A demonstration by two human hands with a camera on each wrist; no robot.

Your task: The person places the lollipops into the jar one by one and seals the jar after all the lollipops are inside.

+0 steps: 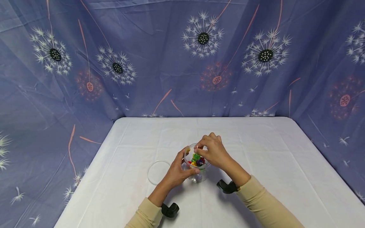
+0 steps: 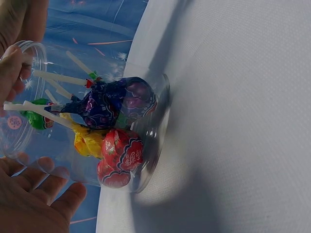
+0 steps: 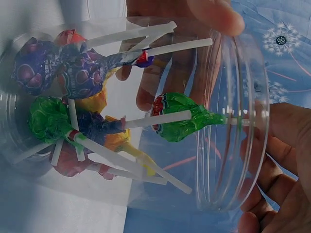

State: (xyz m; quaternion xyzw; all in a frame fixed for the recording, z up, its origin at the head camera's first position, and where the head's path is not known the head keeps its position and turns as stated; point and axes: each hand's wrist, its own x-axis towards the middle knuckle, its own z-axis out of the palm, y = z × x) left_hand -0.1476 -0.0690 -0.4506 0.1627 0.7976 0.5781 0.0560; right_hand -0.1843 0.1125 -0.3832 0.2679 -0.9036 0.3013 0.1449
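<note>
My left hand [image 1: 178,172] grips a clear plastic jar [image 3: 141,194] near its rim, thumb on the near side and fingers round the far left. Several wrapped lollipops lie inside: purple ones [image 2: 99,107], red ones [image 2: 122,148], a yellow one [image 2: 87,141] and a green one [image 3: 47,116], their white sticks pointing various ways. At the jar's mouth, my right hand [image 1: 212,150] pinches the stick of another green lollipop [image 3: 175,119] with thumb and fingertips. This lollipop hangs head down inside the jar, above the others.
Left of the jar, a clear round lid [image 1: 148,174] lies on the white-covered table [image 1: 265,164]. A black wrist camera [image 1: 170,210] sits at the left cuff and another [image 1: 227,186] at the right. Behind the table hangs a blue dandelion-print curtain [image 1: 159,53].
</note>
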